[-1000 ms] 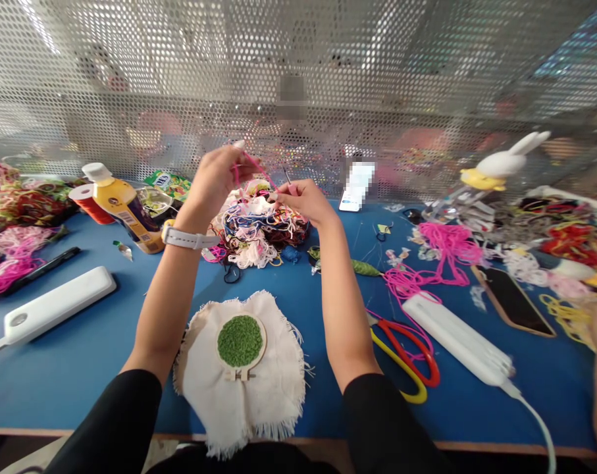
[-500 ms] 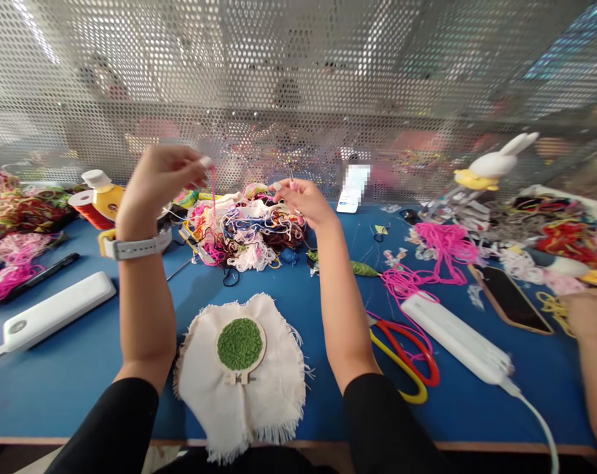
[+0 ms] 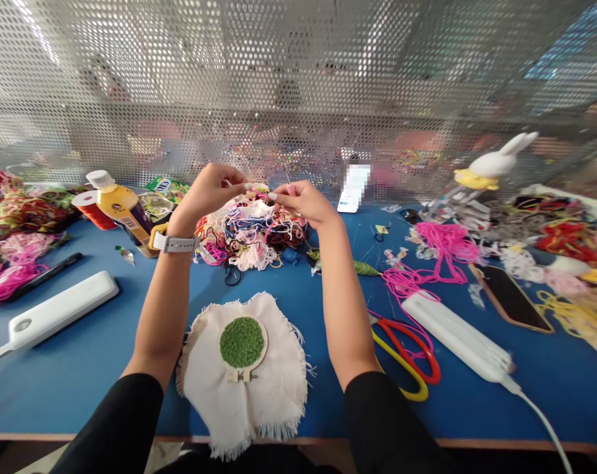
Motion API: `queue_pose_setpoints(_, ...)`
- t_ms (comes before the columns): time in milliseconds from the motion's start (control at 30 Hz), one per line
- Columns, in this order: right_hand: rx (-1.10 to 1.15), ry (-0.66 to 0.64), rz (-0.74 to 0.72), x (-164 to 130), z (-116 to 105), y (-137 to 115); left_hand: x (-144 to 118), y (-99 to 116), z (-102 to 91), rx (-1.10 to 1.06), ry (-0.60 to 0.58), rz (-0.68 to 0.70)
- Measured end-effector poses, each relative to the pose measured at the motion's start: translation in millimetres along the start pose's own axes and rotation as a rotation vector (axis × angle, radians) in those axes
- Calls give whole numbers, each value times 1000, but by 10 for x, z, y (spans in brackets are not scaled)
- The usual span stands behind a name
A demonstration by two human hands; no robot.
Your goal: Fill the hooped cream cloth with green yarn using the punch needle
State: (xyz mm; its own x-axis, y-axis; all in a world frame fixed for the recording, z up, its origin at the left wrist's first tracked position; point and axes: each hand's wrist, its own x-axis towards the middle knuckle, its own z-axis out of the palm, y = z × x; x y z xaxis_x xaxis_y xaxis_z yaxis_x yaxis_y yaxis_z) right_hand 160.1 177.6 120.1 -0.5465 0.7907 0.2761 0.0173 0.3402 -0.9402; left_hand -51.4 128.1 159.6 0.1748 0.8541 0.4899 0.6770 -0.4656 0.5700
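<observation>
My left hand [image 3: 216, 189], a grey-banded watch on its wrist, is raised over a heap of tangled yarn [image 3: 259, 230]. Its thumb and fingers pinch the pink yarn, of which little shows now. Close by on the right, my right hand [image 3: 303, 201] is closed round a thin metal needle tool [image 3: 287, 172] that points upward; most of it is hidden by the fingers. Between my forearms, white cloth [image 3: 273, 401] with frayed edges lies on the table. A small embroidery hoop [image 3: 266, 342] on it frames looped green stitching [image 3: 243, 342].
Red-and-yellow-handled scissors [image 3: 411, 355] and a white power bank [image 3: 456, 336] lie at right, near bright pink yarn [image 3: 441, 247] and a dark phone [image 3: 515, 296]. Another white device [image 3: 64, 309], a drink bottle [image 3: 123, 207] and a red thread spool [image 3: 95, 209] are at left. A perforated metal panel [image 3: 298, 85] stands behind.
My left hand has moved right and slightly down, bringing its fingertips close to my right hand. My right hand has barely shifted. Another person's forearm at the right edge has drawn back.
</observation>
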Motion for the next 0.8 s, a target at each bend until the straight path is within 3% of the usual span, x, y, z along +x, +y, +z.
queue_pose_setpoints(133,-166,113,38,-15,-214,142,20,-248,-128,193,226,-113)
queue_pose_setpoints(233,-481,314,53,-24,-427,327,18,-402,-197,351,369,-189)
queue_pose_setpoints(333,-662,456,115,-48,-625,492,13,-460,-220,340,325,-211)
queue_pose_setpoints(467,-523,450,138,-84,-684,536,47,-434,-160,238,238,-172)
queue_pose_setpoints(533,-372,414,137,-97,-618,464,64,-374,-115,150,217,-143)
queue_pose_setpoints(667,-6,111,81,-130,-422,198,25,-102,-65,-114,114,-37)
queue_pose_setpoints(800,92,-65,-28,-175,-209,-66,-95,268,-65,-219,-26,96)
